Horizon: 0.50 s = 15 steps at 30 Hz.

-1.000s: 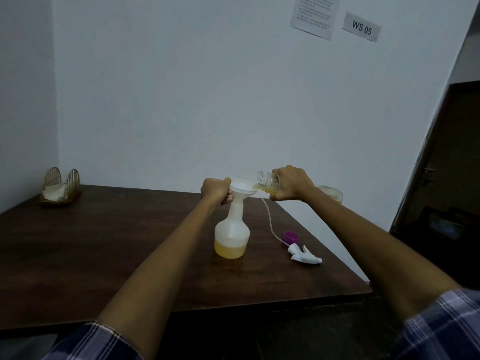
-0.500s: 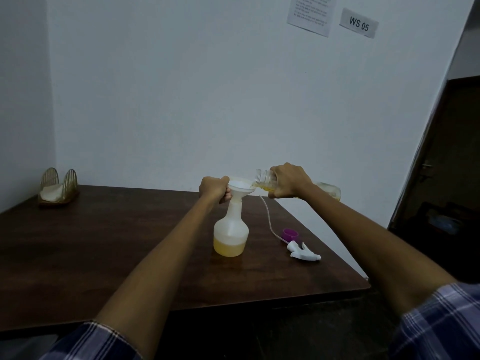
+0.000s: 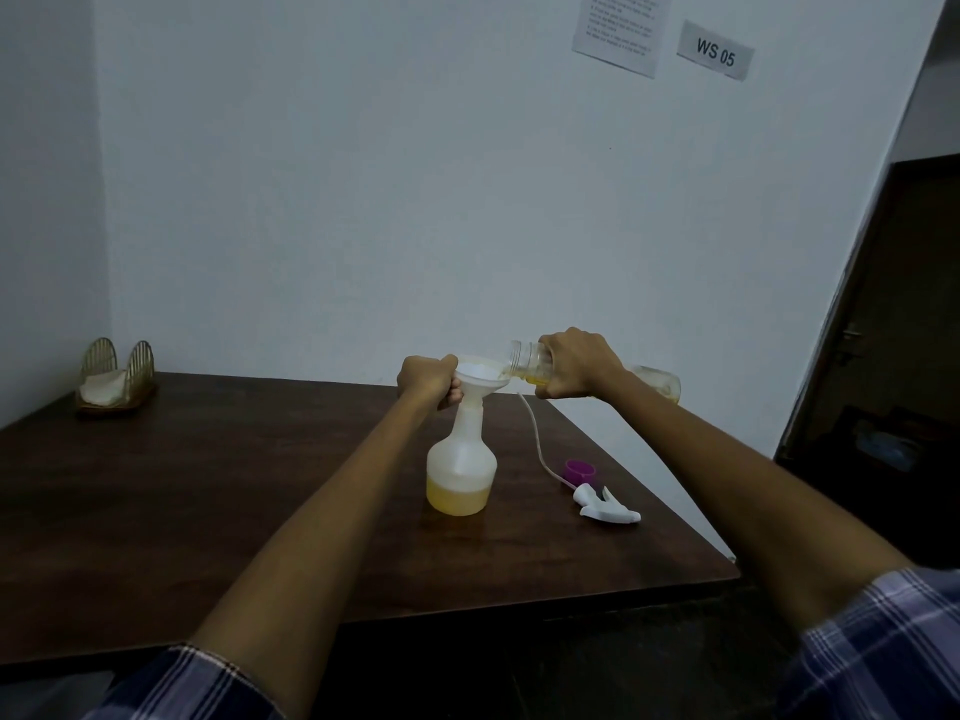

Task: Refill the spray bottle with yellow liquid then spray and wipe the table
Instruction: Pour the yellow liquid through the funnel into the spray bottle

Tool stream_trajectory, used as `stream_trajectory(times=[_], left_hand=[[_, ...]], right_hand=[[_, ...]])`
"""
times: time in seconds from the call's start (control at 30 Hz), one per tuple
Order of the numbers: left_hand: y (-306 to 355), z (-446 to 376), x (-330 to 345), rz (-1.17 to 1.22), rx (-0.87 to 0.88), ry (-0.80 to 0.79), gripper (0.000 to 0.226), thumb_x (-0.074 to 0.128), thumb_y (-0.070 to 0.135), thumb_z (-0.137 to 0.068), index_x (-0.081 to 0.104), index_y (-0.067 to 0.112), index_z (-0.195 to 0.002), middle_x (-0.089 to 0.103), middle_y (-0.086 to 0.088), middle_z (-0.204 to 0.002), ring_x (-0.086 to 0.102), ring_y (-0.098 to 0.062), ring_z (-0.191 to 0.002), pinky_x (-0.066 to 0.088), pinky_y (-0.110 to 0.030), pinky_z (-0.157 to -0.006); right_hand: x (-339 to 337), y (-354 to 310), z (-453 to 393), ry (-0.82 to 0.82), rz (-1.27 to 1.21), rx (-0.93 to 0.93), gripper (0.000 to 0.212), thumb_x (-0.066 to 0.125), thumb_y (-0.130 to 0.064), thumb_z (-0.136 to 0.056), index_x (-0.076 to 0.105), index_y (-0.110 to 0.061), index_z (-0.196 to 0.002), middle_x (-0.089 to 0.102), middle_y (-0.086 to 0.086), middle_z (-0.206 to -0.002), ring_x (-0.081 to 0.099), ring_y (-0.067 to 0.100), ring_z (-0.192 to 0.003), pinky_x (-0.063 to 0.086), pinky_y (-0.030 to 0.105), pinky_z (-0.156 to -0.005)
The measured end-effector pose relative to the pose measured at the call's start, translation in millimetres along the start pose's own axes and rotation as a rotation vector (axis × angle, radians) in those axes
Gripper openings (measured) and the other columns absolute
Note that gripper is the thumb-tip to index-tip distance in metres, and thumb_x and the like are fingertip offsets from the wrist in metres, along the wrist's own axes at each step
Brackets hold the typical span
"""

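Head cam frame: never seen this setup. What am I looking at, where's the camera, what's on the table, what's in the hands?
There is no machine here: a person works with bare hands, and the single wide-angle camera sits on their head, looking forward and down along both forearms.

On the dark wooden table stands a white spray bottle with yellow liquid in its bottom part and a white funnel in its neck. Its trigger head, with the dip tube attached, lies to the right beside a purple cap. A napkin holder sits in the far left corner.

The left hand steadies the funnel. The right hand holds a clear bottle tipped on its side, pouring yellow liquid into the funnel.
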<state>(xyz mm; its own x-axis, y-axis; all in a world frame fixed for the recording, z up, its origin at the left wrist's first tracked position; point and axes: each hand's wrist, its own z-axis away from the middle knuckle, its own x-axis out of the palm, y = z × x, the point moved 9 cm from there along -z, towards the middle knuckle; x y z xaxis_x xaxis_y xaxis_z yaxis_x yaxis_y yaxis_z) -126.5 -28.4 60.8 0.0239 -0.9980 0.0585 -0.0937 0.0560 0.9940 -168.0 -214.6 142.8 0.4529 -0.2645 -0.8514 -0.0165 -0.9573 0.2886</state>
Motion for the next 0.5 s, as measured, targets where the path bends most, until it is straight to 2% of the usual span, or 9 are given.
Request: stream_trajectory(times=[0.27,0.5], left_hand=[[-0.9,0.3,-0.5,0.003,0.003,0.007,0.023,0.049,0.010,-0.085,0.055,0.006,-0.064,0.056,-0.004,-0.055,0.050,-0.009,-0.035,0.040,-0.012,-0.032],[-0.5,-0.6,-0.9,0.012,0.003,0.014,0.023,0.049,0.010,-0.084,0.055,0.006,-0.062,0.055,-0.004,-0.054,0.049,-0.009,-0.032,0.041,-0.013,-0.033]], right_hand=[[-0.9,2.3,0.4,0.025,-0.004,-0.001,0.043,0.071,-0.042,-0.068,0.058,-0.009,-0.092,0.061,0.006,-0.078,0.050,0.020,-0.066,0.035,0.025,-0.059],[-0.7,6.2,3.3,0.024,0.010,0.005,0.043,0.070,-0.044,-0.069,0.057,-0.009,-0.092,0.055,0.003,-0.075,0.050,0.021,-0.067,0.035,0.026,-0.060]])
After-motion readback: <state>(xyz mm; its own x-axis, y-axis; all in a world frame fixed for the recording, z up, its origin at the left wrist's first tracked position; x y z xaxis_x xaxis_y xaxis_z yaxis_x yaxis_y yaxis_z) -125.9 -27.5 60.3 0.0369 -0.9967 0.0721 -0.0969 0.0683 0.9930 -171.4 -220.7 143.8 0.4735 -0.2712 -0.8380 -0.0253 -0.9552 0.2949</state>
